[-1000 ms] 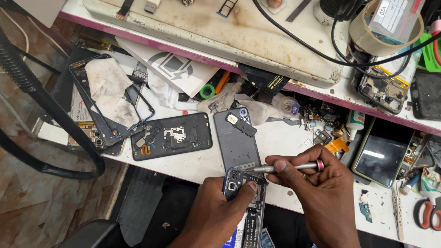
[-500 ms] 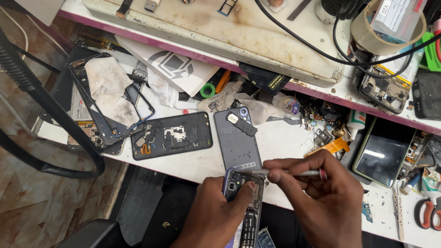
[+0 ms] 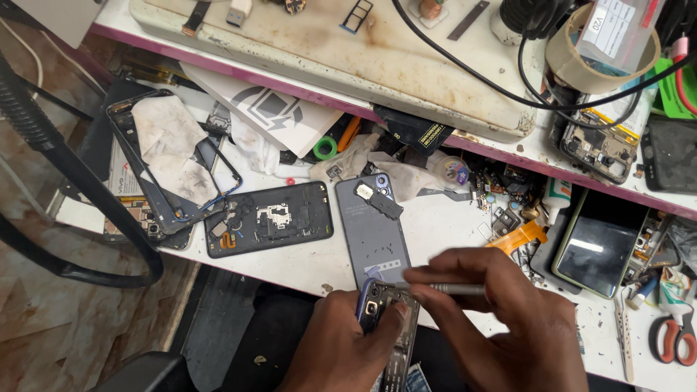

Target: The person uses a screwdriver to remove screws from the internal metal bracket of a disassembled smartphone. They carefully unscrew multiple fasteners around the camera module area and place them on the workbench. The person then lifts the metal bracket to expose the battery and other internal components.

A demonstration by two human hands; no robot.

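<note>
My left hand point(image 3: 337, 347) grips an opened phone body point(image 3: 390, 330) at the table's front edge, thumb near its camera end. Between thumb and fingers, my right hand point(image 3: 508, 327) pinches a thin metal screwdriver point(image 3: 454, 289), its tip resting on the top of the phone body. Just beyond the hands a grey phone back cover point(image 3: 374, 229) lies flat on the white table point(image 3: 450, 232), with a small dark part on it.
A black phone panel with exposed parts point(image 3: 268, 219) lies left of the cover. Phone frames and a dirty cloth point(image 3: 170, 149) sit far left. A dark screen point(image 3: 599, 247), scissors point(image 3: 671, 340), tweezers point(image 3: 624, 337) and small loose parts are at right. A raised shelf point(image 3: 348, 51) holds tape and cables.
My right hand has slid left along the screwdriver and now covers more of the phone body. The left hand stays put.
</note>
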